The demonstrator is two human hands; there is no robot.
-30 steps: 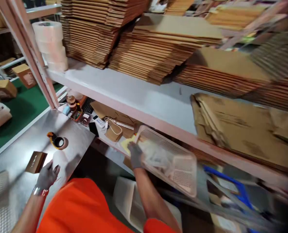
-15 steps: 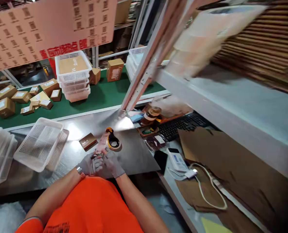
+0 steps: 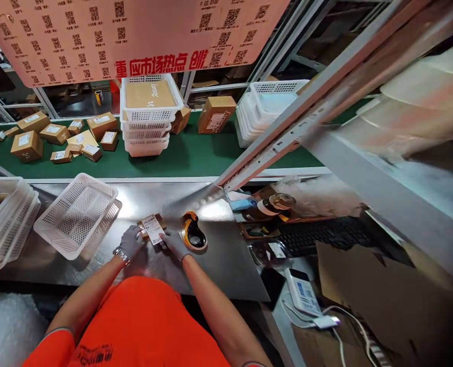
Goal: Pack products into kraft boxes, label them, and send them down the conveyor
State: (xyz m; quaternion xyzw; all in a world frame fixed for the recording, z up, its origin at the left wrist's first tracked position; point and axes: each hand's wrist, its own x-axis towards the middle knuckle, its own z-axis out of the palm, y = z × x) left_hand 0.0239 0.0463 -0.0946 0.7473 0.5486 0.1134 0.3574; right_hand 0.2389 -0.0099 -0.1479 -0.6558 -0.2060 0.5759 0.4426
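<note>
A worker's gloved hands met over a small carton (image 3: 161, 220) on a metal worktable (image 3: 226, 267), between an empty white basket (image 3: 77, 214) and a tape dispenser (image 3: 192, 235). The left hand (image 3: 131, 239) gripped the carton's left side, fingers closed in; the right hand (image 3: 175, 245) held a printed label (image 3: 153, 232) by its lower right edge, thumb on top. The label lay across the carton, its near end running past the box's edge. That overhang looked like the weak point: a tug from the right hand could have creased the label or set it askew, and a loose left hold could have let the light-looking carton turn. The dispenser stood just beside the right hand, where a sideways sweep might have knocked it. The carton's underside and the fingers beneath the label were hidden, and whether the label had stuck could not be told. Its print was too small to read. White rolls (image 3: 413, 102) at upper right were blurred and cut off, as was the basket stack (image 3: 18, 224) at far left.
</note>
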